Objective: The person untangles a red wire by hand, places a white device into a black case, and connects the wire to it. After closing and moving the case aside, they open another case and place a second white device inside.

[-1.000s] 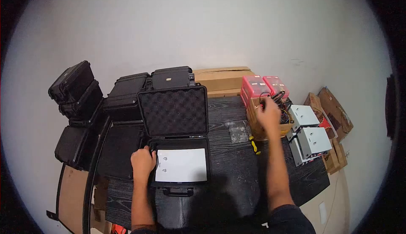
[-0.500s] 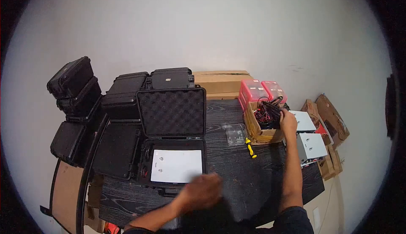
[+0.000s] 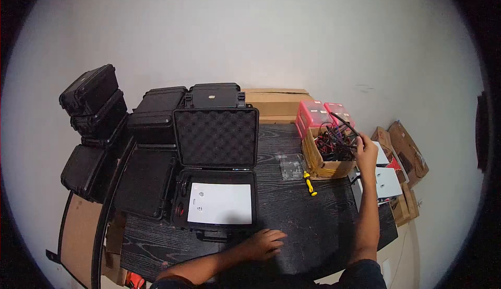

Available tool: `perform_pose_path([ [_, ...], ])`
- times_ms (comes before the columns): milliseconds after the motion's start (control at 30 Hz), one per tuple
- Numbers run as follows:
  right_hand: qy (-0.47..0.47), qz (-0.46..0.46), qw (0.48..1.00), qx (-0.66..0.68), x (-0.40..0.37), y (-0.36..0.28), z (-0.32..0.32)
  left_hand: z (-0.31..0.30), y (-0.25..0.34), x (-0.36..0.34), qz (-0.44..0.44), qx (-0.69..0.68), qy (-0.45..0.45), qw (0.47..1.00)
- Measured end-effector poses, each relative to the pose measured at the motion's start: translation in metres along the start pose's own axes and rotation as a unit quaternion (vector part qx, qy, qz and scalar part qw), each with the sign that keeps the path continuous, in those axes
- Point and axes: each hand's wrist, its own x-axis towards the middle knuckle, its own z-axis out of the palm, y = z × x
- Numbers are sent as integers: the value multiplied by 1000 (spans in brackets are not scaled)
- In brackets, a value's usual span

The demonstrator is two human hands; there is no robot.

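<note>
My right hand (image 3: 367, 152) is closed on a long, thin black rod-shaped thing (image 3: 344, 123), raised at a slant over the cardboard box (image 3: 329, 172). Tangled black and red cables (image 3: 334, 144) fill that box. Low over the tabletop, my left hand (image 3: 267, 243) has its fingers stretched out and holds nothing. It is just right of the handle of an open black hard case (image 3: 254, 200). Grey egg-crate foam (image 3: 216, 137) lines the raised lid. In the case's base lies a white panel (image 3: 219, 204) with two small metal fittings, and dark cables sit beside it.
A yellow-and-black screwdriver (image 3: 310, 184) and a clear plastic piece (image 3: 291, 167) lie mid-table. Pink boxes (image 3: 311, 112) stand behind the cable box. White metal boxes (image 3: 387, 183) sit at right. Shut black cases (image 3: 143, 182) are stacked at left.
My right hand has moved right and slightly down, and the black thing now stretches out above the cables. My left hand has moved down and right, away from the white panel, its fingers now extended.
</note>
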Motion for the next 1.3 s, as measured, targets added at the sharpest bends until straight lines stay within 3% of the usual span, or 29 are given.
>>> perform_pose_path([
  [67, -10, 30, 996, 88, -7, 4, -1, 1, 1, 0, -5, -11, 12, 1000],
  [167, -16, 22, 995, 94, -24, 2, -5, 7, -1, -2, -14, -21, 30, 999],
  [300, -22, -108, 994, -15, -60, -41, -22, 6, -1, -3, -21, -26, 35, 999],
  [500, -105, -260, 960, -11, -114, -50, -24, -4, 6, 2, -27, -9, 35, 999],
  [667, -217, -230, 948, 25, -164, -41, -18, -4, 8, 4, -10, 16, 84, 996],
  [833, -316, -188, 928, 54, -200, -46, -19, -1, 14, 8, -65, 53, 127, 988],
  [1033, -388, -161, 902, 103, -238, -34, -16, -8, 23, 11, -138, 129, 99, 977],
  [1233, -423, -149, 886, 119, -254, -26, -14, 11, 9, 4, -117, 199, 42, 972],
  [1300, -457, -137, 869, 133, -252, -34, -14, 13, 11, 3, -125, 167, 26, 978],
])
